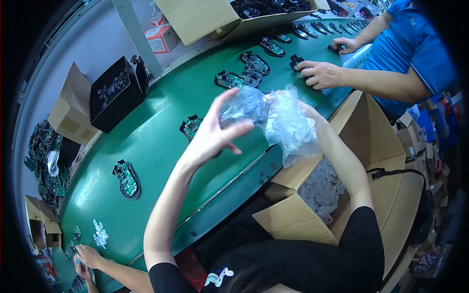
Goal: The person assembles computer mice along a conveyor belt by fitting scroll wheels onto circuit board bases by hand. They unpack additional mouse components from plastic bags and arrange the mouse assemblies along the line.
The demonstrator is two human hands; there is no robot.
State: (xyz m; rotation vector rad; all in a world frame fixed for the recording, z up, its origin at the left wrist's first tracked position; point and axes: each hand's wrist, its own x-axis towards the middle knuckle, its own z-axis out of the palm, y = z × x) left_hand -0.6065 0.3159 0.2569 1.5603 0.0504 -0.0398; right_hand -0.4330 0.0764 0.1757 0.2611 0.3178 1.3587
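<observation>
Above the green belt, my left hand [215, 127] curves its thumb and fingers around the greyish, filled part of a clear plastic bag [293, 124]. What is inside is smeared by motion and cannot be named. My right hand [309, 111] grips the crumpled part of the bag, which covers most of its fingers. Just beyond the bag lie computer mouse bases with green circuit boards [229, 79]. Another mouse base [190, 128] is partly hidden behind my left hand. One more mouse base [128, 179] rests alone farther left.
An open cardboard box [293, 215] with clear plastic pieces stands beneath my right arm. A co-worker in blue [405, 53] handles parts at the right; another person's hands [88, 259] work at lower left. A black box [117, 95] and a large carton [200, 17] line the far side.
</observation>
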